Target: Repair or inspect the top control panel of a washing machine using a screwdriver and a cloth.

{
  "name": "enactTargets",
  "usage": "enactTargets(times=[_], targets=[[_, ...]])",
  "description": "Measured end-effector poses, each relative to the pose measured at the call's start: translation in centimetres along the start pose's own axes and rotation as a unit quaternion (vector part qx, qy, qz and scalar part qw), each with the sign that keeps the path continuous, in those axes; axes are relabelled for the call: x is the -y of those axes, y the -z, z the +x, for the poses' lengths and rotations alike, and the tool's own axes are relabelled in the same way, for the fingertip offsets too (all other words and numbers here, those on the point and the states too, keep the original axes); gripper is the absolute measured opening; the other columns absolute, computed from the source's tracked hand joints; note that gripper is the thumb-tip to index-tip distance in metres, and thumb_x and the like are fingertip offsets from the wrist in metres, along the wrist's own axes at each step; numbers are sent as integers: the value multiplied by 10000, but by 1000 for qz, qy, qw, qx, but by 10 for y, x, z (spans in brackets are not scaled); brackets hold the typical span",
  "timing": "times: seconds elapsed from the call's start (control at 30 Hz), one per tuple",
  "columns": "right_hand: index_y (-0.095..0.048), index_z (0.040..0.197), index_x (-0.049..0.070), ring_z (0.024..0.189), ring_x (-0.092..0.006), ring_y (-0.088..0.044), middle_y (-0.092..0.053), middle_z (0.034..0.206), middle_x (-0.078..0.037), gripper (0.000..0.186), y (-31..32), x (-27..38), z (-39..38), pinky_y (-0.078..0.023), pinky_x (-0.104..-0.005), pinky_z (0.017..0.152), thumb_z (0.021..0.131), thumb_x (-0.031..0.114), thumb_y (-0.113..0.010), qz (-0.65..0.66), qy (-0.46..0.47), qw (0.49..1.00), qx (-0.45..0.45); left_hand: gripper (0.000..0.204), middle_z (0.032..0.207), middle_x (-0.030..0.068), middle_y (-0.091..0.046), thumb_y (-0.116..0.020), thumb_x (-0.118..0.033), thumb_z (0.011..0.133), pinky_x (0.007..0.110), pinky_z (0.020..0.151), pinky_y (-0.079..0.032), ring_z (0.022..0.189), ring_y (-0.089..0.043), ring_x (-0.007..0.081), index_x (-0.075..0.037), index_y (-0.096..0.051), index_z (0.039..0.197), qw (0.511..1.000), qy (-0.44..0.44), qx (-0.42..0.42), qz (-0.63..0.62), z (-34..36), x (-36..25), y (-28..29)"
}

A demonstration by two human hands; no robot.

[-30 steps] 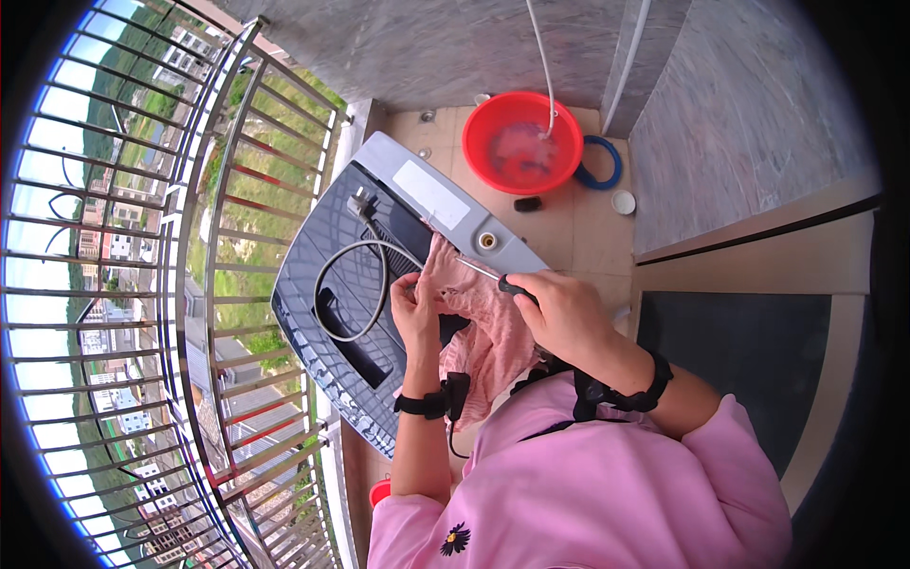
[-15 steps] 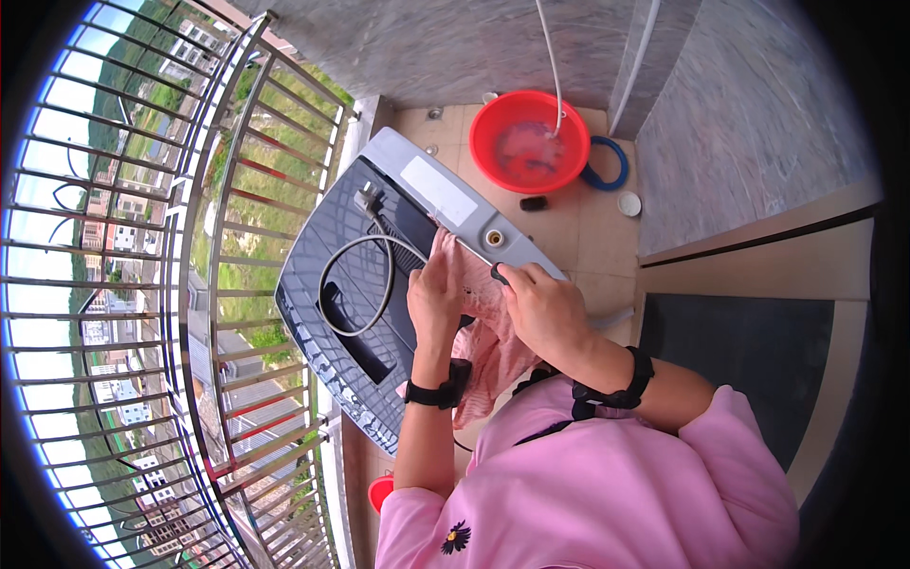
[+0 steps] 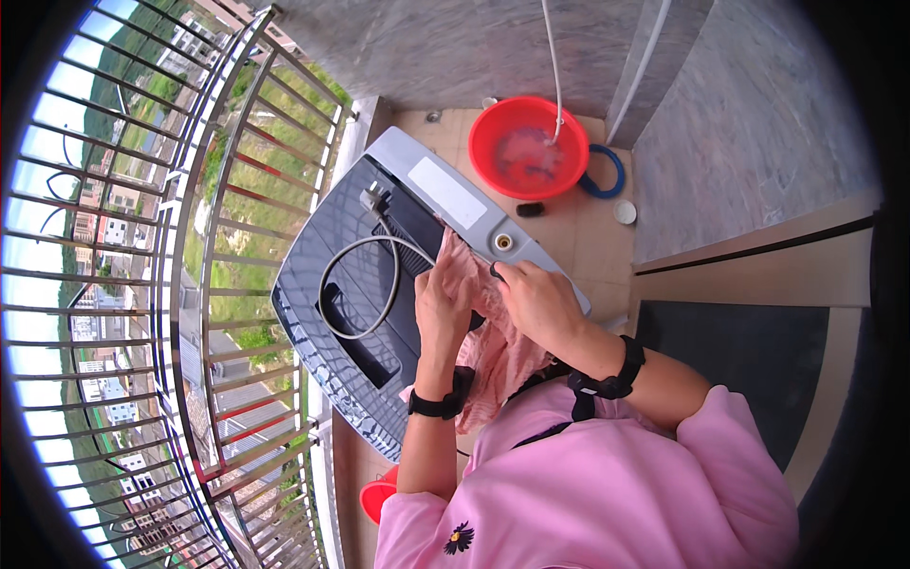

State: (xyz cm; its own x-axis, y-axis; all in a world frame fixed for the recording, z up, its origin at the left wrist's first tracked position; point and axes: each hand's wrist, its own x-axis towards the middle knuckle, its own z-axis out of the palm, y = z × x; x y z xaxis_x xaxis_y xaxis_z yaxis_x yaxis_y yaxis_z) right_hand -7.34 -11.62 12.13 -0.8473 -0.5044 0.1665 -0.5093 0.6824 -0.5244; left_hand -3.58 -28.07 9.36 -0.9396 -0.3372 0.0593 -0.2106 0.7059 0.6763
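A pink, textured cloth (image 3: 488,356) drapes over the edge of a grey top-loading washing machine (image 3: 436,183) and hangs down in front of me. My left hand (image 3: 442,308) is closed on the cloth, gathering it near its upper end. Just to the right, my right hand (image 3: 538,302) is closed around a small black-ended thing (image 3: 496,271) at the cloth's edge. Most of that thing is hidden by my fingers, so its kind is unclear. A grey power cord (image 3: 353,334) with a plug (image 3: 373,197) lies looped on the machine's dark lid.
Beyond the machine, a red basin (image 3: 480,152) of cloudy water stands on the tiled floor with a white hose (image 3: 555,66) hanging into it. Beside it lie a blue ring (image 3: 617,180) and a dark brush-like block (image 3: 530,210). A metal railing (image 3: 194,284) runs along the left.
Both hands stay on the cloth, with only small shifts at its upper end; the right hand's fingers move slightly. The view has shifted a little.
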Motion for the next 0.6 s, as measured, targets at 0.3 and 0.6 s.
enactTargets(times=[0.3, 0.6], targets=[[-562, 953, 9, 623, -295, -638, -597, 803, -148, 172, -33, 10, 30, -530, -369, 551, 807, 97, -545, -52, 18, 998, -28, 390, 1126, 154, -513, -673, -124, 781, 329, 751, -495, 969, -550, 282, -36, -580, 1149, 998, 4, -37, -48, -21, 7, 24], [-576, 1014, 2, 642, -292, -641, -597, 803, -142, 218, 9, 18, 9, -528, -365, 575, 825, 107, -550, 0, 23, 999, -36, 325, 1153, 178, -531, -667, -110, 788, 389, 917, -417, 1074, -508, 333, -40, -614, 1101, 998, -50, -36, -1, -17, 6, 36]])
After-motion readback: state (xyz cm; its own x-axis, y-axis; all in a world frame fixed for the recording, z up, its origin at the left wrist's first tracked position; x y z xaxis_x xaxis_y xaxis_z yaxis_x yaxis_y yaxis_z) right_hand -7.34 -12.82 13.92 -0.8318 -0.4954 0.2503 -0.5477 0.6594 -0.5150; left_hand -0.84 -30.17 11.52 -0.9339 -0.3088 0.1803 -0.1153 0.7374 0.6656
